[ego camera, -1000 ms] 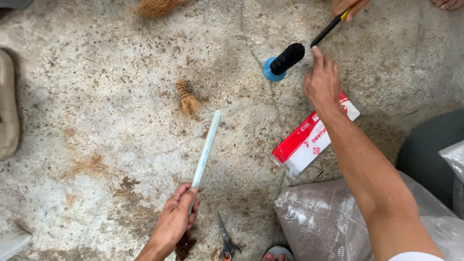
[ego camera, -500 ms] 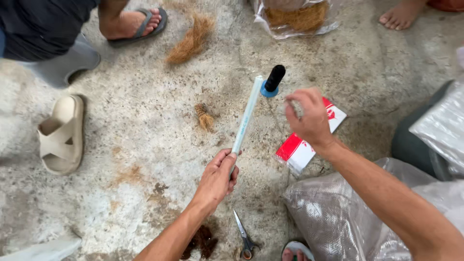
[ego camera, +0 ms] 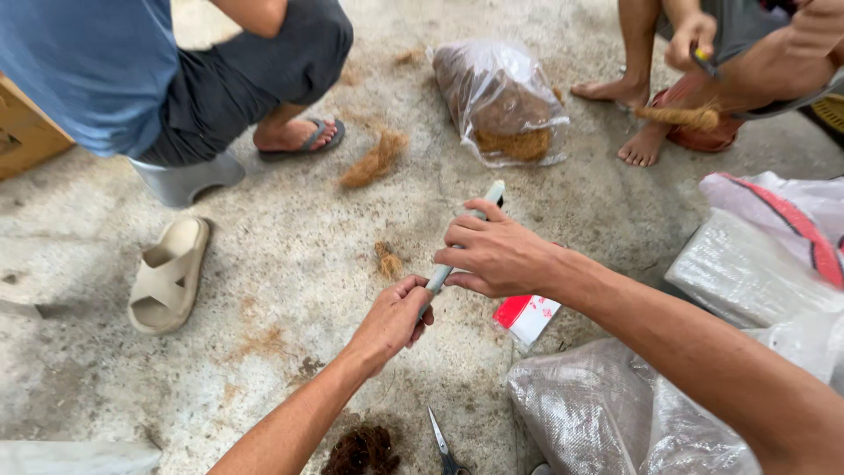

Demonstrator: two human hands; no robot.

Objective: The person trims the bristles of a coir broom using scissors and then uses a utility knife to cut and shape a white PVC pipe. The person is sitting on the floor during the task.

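My left hand (ego camera: 393, 318) grips the lower end of a thin pale rod (ego camera: 494, 193) that slants up and to the right over a concrete floor. Higher on the same rod, my right hand (ego camera: 494, 255) wraps its fingers around the middle. The rod's white tip shows above my right hand. A red and white box (ego camera: 526, 316) lies on the floor just under my right wrist. A small tuft of brown fibre (ego camera: 388, 261) sits on the floor left of the rod.
Scissors (ego camera: 442, 442) and a dark fibre clump (ego camera: 361, 450) lie near the bottom edge. Plastic sacks (ego camera: 587, 409) pile up at right. A bag of brown fibre (ego camera: 504, 103) stands ahead. One person squats at top left near a beige sandal (ego camera: 167, 274); another at top right holds a fibre bundle (ego camera: 680, 116).
My right hand has come in from beside the red and white box and closed on the rod. The view has tilted up, showing the two other people.
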